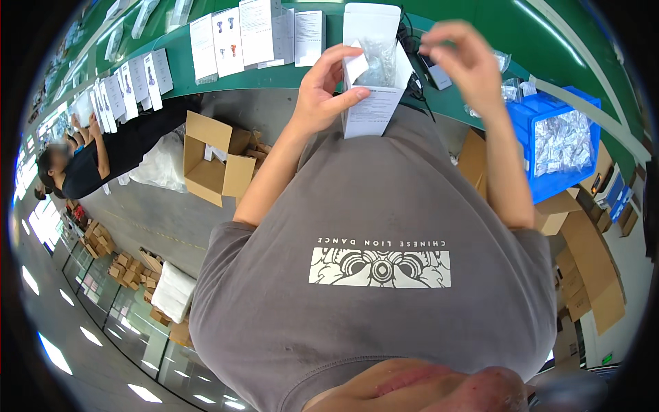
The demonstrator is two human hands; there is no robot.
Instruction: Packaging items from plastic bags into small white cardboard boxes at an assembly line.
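Left hand (pixel 320 97), upper centre of the frame, just right of the cartons (pixel 258 31), grasps the open white box (pixel 376 111) by its left side. The box reaches past the near edge of the bench (pixel 278 77), a clear bag (pixel 379 63) at its mouth. Cables (pixel 414 86) crowd its right side, leaving little room. Right hand (pixel 470 69), upper right, is raised apart, fingers curled; blurred, so I cannot tell whether it holds anything. Farther right stands the blue bin (pixel 526 141).
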